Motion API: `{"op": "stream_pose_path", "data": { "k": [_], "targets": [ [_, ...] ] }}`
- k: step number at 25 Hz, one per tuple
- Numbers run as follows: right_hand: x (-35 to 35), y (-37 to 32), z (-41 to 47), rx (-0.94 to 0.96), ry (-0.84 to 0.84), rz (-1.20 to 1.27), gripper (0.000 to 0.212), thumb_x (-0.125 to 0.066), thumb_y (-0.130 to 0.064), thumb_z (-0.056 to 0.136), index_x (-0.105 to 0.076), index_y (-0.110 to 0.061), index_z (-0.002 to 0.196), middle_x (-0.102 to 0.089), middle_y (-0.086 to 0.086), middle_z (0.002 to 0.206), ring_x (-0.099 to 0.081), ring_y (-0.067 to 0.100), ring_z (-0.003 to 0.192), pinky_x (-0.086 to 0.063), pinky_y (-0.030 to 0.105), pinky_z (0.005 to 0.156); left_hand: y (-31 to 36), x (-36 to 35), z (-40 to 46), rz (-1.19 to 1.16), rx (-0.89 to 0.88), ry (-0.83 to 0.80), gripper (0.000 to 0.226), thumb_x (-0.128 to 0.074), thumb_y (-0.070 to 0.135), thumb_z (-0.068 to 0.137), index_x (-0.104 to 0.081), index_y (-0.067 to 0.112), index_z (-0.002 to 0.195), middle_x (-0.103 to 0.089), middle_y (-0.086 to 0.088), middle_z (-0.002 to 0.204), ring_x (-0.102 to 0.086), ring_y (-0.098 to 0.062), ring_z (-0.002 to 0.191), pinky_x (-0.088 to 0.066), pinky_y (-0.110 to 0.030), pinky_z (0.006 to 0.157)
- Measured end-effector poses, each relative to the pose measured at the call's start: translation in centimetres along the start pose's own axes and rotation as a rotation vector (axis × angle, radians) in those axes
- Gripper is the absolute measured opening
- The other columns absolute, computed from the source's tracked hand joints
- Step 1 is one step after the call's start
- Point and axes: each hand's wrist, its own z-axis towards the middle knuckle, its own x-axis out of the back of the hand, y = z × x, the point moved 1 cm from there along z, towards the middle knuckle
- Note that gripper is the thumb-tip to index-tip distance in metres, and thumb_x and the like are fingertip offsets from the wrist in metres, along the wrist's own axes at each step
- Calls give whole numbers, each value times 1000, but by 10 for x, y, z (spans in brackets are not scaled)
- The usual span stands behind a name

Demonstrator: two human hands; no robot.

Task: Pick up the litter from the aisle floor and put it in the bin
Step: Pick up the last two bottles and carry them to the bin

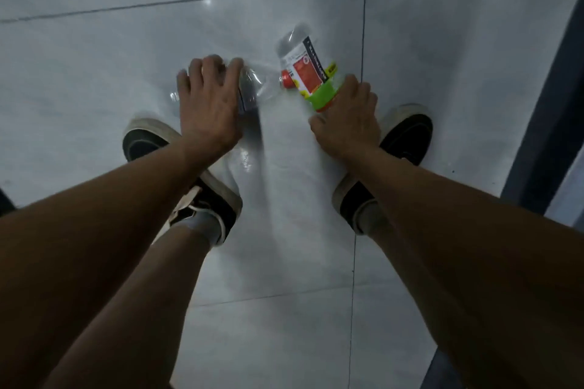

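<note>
The floor (94, 79) was glossy pale-grey tile with dark joints. On it, the left hand (208, 104) curled its fingers over a clear bottle (252, 85). Just right of this bottle, the right hand (347, 123) gripped a labelled bottle (308, 66) with a green band

Both forearms are bare, with no sleeves, watch or rings showing on the left hand (208, 107) or the right hand (346, 123). The feet wear black canvas low-top shoes (406, 139) with thick off-white rubber soles and white laces, over short light grey ankle socks (207, 226).
</note>
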Motion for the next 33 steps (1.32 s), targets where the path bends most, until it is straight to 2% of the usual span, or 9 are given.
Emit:
{"op": "stream_pose_path", "data": {
  "k": [3, 5, 8, 13, 17, 22, 27, 30, 33],
  "targets": [
    [-17, 3, 13, 8, -39, 12, 80, -72, -36, 76, -35, -6, 140, -41, 17, 133, -50, 40, 117, -45, 42, 88, -3, -14, 5, 13, 9, -48, 84, -80, 21, 66, -37, 19, 139, -45, -20, 127, -47, -43, 113, -43, -55, 90],
    [-7, 1, 3, -29, -54, 76, 76, -74, -35, 72, -37, -9, 132, -38, 15, 128, -58, 42, 107, -44, 39, 79, -3, -4, -11, -10, 45, -76, 71, -71, 34, 72, -41, 16, 134, -53, -21, 119, -51, -42, 108, -43, -52, 87],
    [35, -4, -41, -45, -81, 78, 71, -74, -37, 69, -38, -10, 123, -42, 13, 124, -62, 44, 101, -41, 39, 74, -3, 37, -57, -35, 100, -154, 71, -67, 43, 73, -41, 14, 132, -58, -20, 115, -55, -41, 105, -46, -48, 84],
    [151, -12, -166, 2, -163, 72, 74, -76, -40, 69, -40, -9, 125, -54, 14, 121, -61, 41, 106, -50, 41, 82, 7, 162, -171, -196, 166, -225, 73, -72, 40, 74, -38, 13, 134, -49, -18, 124, -62, -43, 96, -46, -44, 70],
    [261, -22, -274, 42, -195, 75, 75, -77, -39, 73, -41, -10, 131, -55, 13, 125, -60, 38, 110, -54, 47, 90, 22, 280, -261, -252, 187, -261, 72, -69, 47, 77, -36, 15, 133, -50, -15, 132, -63, -41, 99, -48, -43, 73],
    [380, -24, -386, 89, -236, 21, 88, -78, -41, 73, -35, -14, 145, -54, 15, 134, -59, 39, 117, -53, 46, 94, 47, 410, -351, -321, 208, -259, 67, -67, 49, 77, -40, 16, 129, -57, -12, 124, -61, -38, 104, -52, -45, 83],
    [462, -13, -487, 115, -205, -12, 99, -84, -63, 62, -40, -18, 139, -58, 8, 124, -61, 31, 110, -53, 44, 89, 65, 499, -439, -389, 220, -186, 72, -68, 50, 71, -40, 17, 129, -58, -8, 111, -63, -34, 90, -53, -40, 74],
    [488, -8, -532, 108, -122, 20, 100, -74, -82, 57, -45, -21, 130, -61, 5, 120, -63, 30, 108, -55, 47, 89, 70, 527, -479, -495, 156, -170, 77, -68, 54, 63, -41, 19, 126, -62, -6, 104, -64, -26, 81, -54, -38, 71],
    [496, -1, -569, 76, -15, 107, 97, -67, -89, 55, -46, -24, 124, -62, 3, 116, -62, 27, 100, -54, 42, 79, 62, 541, -514, -600, 92, -92, 94, -63, 65, 52, -41, 21, 132, -61, -2, 106, -62, -19, 82, -47, -33, 64]
  ]
}}
